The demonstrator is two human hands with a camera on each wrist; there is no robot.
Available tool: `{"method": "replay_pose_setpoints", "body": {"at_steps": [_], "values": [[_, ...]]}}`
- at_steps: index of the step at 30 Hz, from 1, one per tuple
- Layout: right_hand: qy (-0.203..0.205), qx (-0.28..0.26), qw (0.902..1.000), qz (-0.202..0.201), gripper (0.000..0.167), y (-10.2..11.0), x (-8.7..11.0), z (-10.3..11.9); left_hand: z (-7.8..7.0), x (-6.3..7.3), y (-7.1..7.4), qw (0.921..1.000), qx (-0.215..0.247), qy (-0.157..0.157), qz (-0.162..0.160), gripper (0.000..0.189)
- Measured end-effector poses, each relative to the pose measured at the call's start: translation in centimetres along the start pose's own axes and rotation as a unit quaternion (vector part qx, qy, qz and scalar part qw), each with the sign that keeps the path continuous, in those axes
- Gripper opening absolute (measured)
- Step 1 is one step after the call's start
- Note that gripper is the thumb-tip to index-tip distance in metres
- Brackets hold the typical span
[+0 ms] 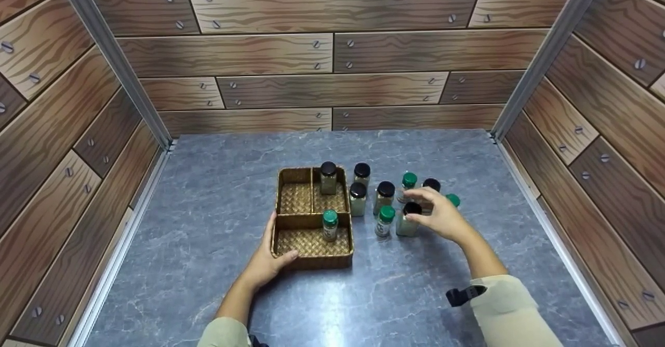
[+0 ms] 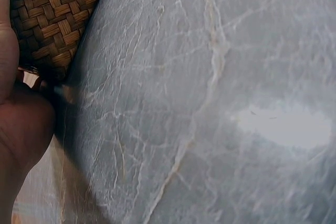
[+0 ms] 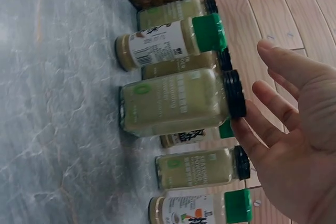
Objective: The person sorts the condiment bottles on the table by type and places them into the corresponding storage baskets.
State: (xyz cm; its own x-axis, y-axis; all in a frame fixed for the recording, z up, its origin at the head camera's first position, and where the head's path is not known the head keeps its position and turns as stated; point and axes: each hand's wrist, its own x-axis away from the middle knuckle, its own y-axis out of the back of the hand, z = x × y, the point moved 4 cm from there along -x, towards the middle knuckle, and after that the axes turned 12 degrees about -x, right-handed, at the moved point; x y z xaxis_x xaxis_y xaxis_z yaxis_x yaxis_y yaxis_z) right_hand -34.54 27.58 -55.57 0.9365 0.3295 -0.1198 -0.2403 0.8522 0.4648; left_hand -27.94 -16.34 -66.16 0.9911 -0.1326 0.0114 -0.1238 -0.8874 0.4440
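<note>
From my remote post, I watch a grey marbled worktop (image 1: 208, 207) set within walls of wood-patterned planks (image 1: 332, 7), where my left hand (image 1: 264, 264) grips the near left corner of a woven basket (image 1: 322, 262) holding a black-topped bottle (image 1: 328, 183) at far right and a green-topped shaker (image 1: 330, 232) in front. My right hand (image 1: 441, 214), thumb and fingers wide apart, hovers around the black cap (image 1: 412, 208) of a jar (image 1: 406, 226) among others right of the basket; contact I cannot tell.

2 beige sleeves (image 1: 511, 305), black strap (image 1: 466, 295)
</note>
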Motion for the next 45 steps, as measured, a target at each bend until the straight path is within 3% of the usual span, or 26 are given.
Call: {"method": "replay_pose_setpoints", "body": {"at_steps": [18,23,33,45], "values": [[-0.022,0.026,0.9993,-0.013,0.055,-0.5,-0.1,-2.6,-0.1,0.0,-0.1,0.9997,-0.021,0.007,0.005,0.119],[-0.031,0.018,0.9992,-0.017,0.052,-0.6,-0.1,-2.8,-0.3,0.0,0.0,0.9998,-0.021,-0.002,-0.003,0.118],[-0.037,0.059,0.9973,-0.020,0.053,-0.5,-0.2,-2.5,-0.2,0.0,-0.1,0.9997,-0.012,-0.016,-0.010,0.119],[-0.047,0.045,0.9977,-0.020,0.052,-0.5,-0.3,-2.5,-0.1,0.0,-0.2,0.9996,-0.006,-0.021,-0.017,0.121]]}}
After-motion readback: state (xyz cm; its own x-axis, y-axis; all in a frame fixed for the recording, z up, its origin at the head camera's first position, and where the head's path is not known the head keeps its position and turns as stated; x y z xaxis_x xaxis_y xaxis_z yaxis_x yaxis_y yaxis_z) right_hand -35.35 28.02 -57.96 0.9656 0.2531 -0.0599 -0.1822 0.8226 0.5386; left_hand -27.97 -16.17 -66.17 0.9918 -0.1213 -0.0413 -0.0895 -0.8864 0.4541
